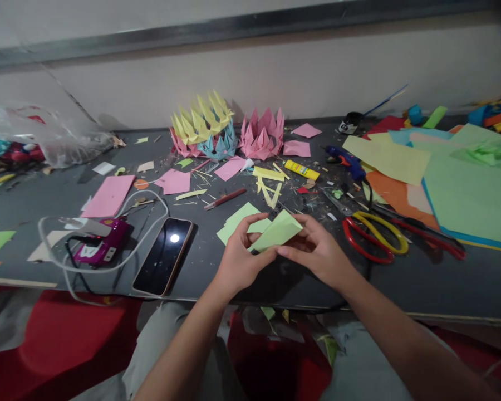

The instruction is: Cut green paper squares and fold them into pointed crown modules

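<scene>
A folded piece of light green paper [276, 231] is held just above the table's front part, between both hands. My left hand [242, 253] is closed on its left end, thumb along the lower edge. On the right end, my right hand [317, 248] grips the same paper, with the two thumb tips nearly meeting below it. Behind my left hand, more light green paper [237, 218] lies flat on the dark table [217, 273]. Some fingers are hidden behind the folded paper.
Scissors with red and yellow handles [376, 236] lie to the right. A phone [163, 256] and a purple power adapter [102, 242] with cables are left. Behind stand folded paper crowns [262, 133], a yellow glue stick [301, 169] and a blue glue gun [346, 160]. Coloured sheets [476, 189] pile up right.
</scene>
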Motion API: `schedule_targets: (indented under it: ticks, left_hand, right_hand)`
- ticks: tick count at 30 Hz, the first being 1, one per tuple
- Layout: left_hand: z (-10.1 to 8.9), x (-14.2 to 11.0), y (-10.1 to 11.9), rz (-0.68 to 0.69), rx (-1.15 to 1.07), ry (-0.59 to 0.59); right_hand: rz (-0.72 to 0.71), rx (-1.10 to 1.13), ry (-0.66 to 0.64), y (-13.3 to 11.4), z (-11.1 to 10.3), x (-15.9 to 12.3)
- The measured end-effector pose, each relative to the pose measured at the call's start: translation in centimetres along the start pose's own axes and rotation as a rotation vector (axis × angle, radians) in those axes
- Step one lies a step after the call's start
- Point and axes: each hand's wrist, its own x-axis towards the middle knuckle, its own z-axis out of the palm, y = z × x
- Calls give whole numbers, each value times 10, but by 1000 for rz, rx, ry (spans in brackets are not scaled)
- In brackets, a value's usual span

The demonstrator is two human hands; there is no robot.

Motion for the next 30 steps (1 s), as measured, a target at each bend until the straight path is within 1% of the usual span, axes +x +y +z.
schedule_targets:
  ticks: [4, 6, 7, 9, 10, 13, 14, 15, 16, 17, 18, 19, 20, 21, 22, 23, 24, 26, 28, 29, 30]
  left_hand:
    - [-1, 0, 0, -4, -20, 32]
    - [1, -1, 1, -14, -37, 19]
    - [2, -1, 1, -16, -47, 11]
    - [6, -3, 2, -16, -60, 1]
    - [8, -3, 2, -15, -58, 4]
    - [12, -4, 1, -28, -28, 39]
    - [13, -4, 0, -35, -30, 54]
    - [13, -4, 0, -40, -41, 71]
    - [13, -3, -1, -44, -56, 89]
    - [12, -3, -1, -44, -72, 102]
    - [12, -3, -1, -39, -83, 109]
    - [11, -3, -1, -30, -85, 105]
    - [11, -4, -1, -16, -76, 93]
    - [11, -4, 0, 2, -62, 75]
    - [12, -5, -1, 20, -45, 53]
    - [12, -5, -1, 36, -27, 36]
    - [13, -5, -2, 49, -7, 25]
    - [13, -5, -5, 73, 22, 37]
    - [13, -3, -8, 98, 39, 78]
    - [13, -3, -10, 107, 39, 96]
    - [12, -2, -10, 106, 32, 104]
  right_hand:
    - [34, 117, 132, 8, 15, -4]
    - [66, 155, 180, 7, 18, -3]
    - [76, 176, 205, 5, 16, -2]
    - [59, 230, 281, -3, 4, 4]
    - [31, 264, 343, -8, -6, 8]
    - [-125, 340, 617, -22, -38, 18]
    - [-173, 322, 678, -24, -45, 19]
    - [-182, 279, 664, -25, -48, 19]
    - [-148, 242, 582, -24, -47, 17]
    - [-83, 189, 458, -20, -42, 14]
    - [-18, 126, 305, -16, -34, 9]
    - [13, 63, 183, -11, -25, 4]
    - [20, 8, 92, -6, -15, -1]
    - [8, -42, 39, -2, -7, -5]
    - [9, -72, 18, 1, 0, -7]
    - [12, -86, 16, 1, 2, -8]
    - [11, -85, 41, 0, 2, -8]
    - [-13, -17, 174, -7, -8, -3]
    - [-93, 133, 421, -17, -24, 5]
    - [-120, 159, 474, -20, -31, 8]
    - [-126, 167, 495, -22, -36, 10]
